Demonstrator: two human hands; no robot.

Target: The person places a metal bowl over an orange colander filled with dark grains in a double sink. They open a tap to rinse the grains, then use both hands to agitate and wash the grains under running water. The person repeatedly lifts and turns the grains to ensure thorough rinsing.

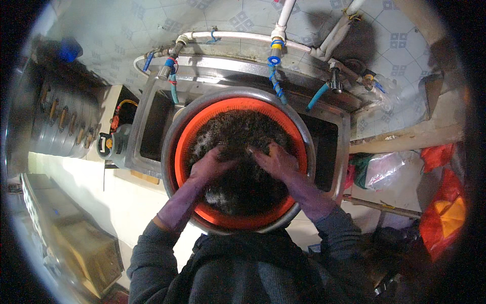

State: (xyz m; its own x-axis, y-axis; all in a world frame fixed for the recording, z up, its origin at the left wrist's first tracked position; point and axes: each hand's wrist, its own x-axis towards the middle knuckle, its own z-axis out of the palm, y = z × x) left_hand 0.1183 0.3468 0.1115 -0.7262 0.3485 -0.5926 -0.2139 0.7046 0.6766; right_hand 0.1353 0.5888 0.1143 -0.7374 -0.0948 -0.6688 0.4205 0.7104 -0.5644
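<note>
Before me an orange-red plastic basket (183, 152) rests inside a large round metal basin (168, 146), which lies over the stainless steel sink. A dark, fine, tangled mass (243, 190), its kind unclear, fills much of the basket, with pale patches at the left. My left hand (212, 165), in a thin purple glove, reaches into the left part of the mass, fingertips partly buried. Similarly gloved, my right hand (275, 161) touches the mass at the right, fingers spread. A gap lies between the two hands. Whether either grips any of the mass is hidden.
The steel sink (343, 152) shows a basin on each side. Taps with blue-green hoses (174, 91) hang from white pipes (235, 35) along the tiled wall. Clear plastic containers (64, 125) stand at left, a cardboard box (87, 250) lower left. Red and yellow bags (444, 216) are at right.
</note>
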